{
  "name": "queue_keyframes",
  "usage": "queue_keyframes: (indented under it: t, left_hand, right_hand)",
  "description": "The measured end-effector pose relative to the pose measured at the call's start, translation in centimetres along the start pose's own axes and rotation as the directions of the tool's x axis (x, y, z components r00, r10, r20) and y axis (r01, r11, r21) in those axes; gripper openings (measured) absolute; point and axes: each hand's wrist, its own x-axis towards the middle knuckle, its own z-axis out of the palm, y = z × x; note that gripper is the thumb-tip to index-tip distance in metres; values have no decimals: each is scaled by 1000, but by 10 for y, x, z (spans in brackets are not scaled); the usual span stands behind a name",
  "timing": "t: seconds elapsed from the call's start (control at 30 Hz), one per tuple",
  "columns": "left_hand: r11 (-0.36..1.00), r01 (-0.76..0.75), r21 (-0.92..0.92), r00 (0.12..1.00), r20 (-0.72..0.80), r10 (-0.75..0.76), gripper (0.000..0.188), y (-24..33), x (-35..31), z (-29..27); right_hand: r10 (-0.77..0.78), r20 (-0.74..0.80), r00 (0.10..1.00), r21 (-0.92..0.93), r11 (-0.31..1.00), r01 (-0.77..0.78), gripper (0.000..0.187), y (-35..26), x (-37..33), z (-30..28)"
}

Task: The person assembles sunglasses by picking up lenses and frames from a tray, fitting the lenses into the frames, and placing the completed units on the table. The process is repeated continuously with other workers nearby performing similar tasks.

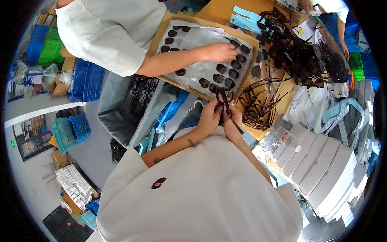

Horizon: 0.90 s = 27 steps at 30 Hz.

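In front of my chest, a dark brown glasses frame [226, 105] is held between my two hands, its thin arms sticking up and out to the right. My left hand [209, 117] is closed on one side of it, and my right hand [233, 122] pinches the other side. Whether lenses sit in the frame cannot be made out. Just beyond my hands is a shallow cardboard tray [188, 89] lined with white paper, with rows of dark lenses [229, 83] on it. A co-worker's hand [221, 52] reaches over the tray to the lenses at its right.
To the right lie loose brown frames [258, 105] and a larger dark heap of glasses [296, 54]. A plastic bottle [291, 140] rests by white boxes [318, 165]. A grey bin [117, 109] stands at left, near a blue crate [88, 80]. Another person is at the far right.
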Motion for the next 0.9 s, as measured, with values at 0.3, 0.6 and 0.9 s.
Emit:
queue_keyframes:
  t: [0.3, 0.6, 0.9]
  left_hand:
    - [988, -28, -154, 994, -108, 11, 30, -9, -8, -9]
    - [999, 38, -28, 893, -448, -46, 19, 1, -21, -93]
    - [905, 289, 313, 839, -538, -82, 15, 31, -59, -163]
  right_hand:
    - [238, 56, 970, 51, 969, -241, 30, -1, 13, 8]
    - [-77, 207, 975, -489, 855, 171, 55, 20, 112, -3]
    - [-189, 422, 887, -880, 151, 451, 37, 59, 172, 66]
